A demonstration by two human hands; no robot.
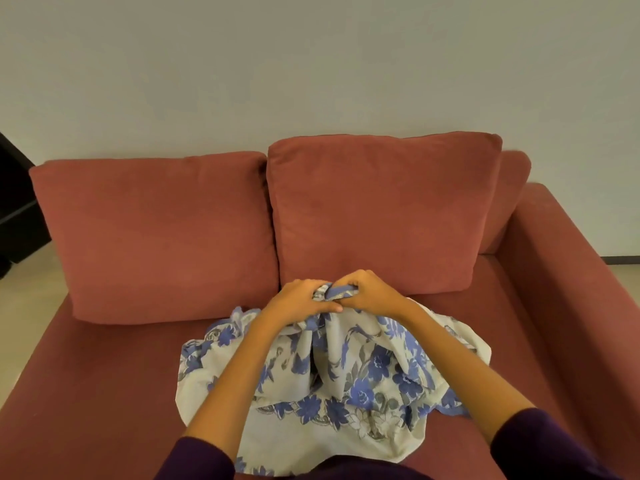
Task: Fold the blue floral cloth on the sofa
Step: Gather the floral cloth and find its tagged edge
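The left hand (300, 299) and right hand (367, 293) each grip a bunched edge of the blue floral cloth (332, 386), fingers curled. The cloth lies crumpled on the sofa (104, 375) seat.

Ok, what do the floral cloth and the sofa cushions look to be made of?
The floral cloth looks like thin woven fabric, perhaps cotton: matte, gathering into soft folds. The sofa cushions look like matte, suede-like upholstery, perhaps microfibre: faint nap shading, no sheen.
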